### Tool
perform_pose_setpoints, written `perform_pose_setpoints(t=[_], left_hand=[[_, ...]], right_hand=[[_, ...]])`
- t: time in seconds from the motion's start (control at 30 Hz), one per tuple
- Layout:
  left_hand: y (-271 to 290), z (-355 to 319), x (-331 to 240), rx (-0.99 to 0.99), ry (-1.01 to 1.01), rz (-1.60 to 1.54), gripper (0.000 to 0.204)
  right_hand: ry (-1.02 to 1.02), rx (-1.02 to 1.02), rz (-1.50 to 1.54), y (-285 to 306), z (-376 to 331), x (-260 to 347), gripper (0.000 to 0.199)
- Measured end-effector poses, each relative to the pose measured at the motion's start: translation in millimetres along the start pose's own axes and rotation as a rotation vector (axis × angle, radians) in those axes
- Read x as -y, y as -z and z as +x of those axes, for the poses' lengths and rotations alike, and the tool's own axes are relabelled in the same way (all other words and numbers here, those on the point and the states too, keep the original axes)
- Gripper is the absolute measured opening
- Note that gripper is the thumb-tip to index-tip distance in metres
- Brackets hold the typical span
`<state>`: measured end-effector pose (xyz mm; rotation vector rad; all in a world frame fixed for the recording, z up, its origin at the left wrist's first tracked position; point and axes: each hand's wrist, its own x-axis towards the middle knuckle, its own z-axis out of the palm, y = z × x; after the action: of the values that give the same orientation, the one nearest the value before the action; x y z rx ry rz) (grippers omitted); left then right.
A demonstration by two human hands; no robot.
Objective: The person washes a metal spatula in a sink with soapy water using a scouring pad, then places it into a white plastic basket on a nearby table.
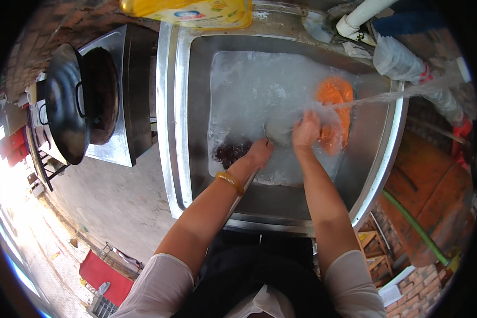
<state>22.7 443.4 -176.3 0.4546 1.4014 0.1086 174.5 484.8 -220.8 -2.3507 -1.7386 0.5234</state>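
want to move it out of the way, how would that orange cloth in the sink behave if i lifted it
The orange cloth lies crumpled, so probably floppy. It sits in the wet sink under the water stream, so likely soaked, heavy and dripping. Likely slippery, but easy to pinch.

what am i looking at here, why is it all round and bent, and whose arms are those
There is no machine here. One picture comes from a wide fisheye camera worn on a person's head, looking down, so straight edges curve toward the rim. The two bare forearms entering from the bottom are the wearer's own.

Both hands are in a steel sink full of sudsy water. The left hand, with a yellow bangle on its wrist, sits beside a dark clump in the water. The right hand presses on something pale and round under the foam; what it is cannot be told. An orange cloth-like thing lies just past it, and a water stream shoots in from the right.

Left of the sink stands a stove with a black wok. A yellow container sits behind the sink.
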Motion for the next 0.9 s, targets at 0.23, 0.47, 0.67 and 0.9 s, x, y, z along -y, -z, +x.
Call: perform_pose_setpoints(t=[0.23,0.47,0.67,0.9], left_hand=[[9,-27,15,-0.005,-0.135,0.343,0.024],[-10,-68,-10,-0.058,-0.126,0.251,0.023],[-14,-64,-14,-0.164,-0.438,0.386,0.018],[-34,-113,-74,-0.130,-0.204,0.196,0.017]], right_hand=[[0.038,0.138,0.227,16,-14,6,0.023],[0.444,-0.041,0.312,51,-24,46,0.020],[0.527,-0.018,0.547,78,-23,63,0.020],[0.704,-0.074,0.498,129,2,64,0.021]])
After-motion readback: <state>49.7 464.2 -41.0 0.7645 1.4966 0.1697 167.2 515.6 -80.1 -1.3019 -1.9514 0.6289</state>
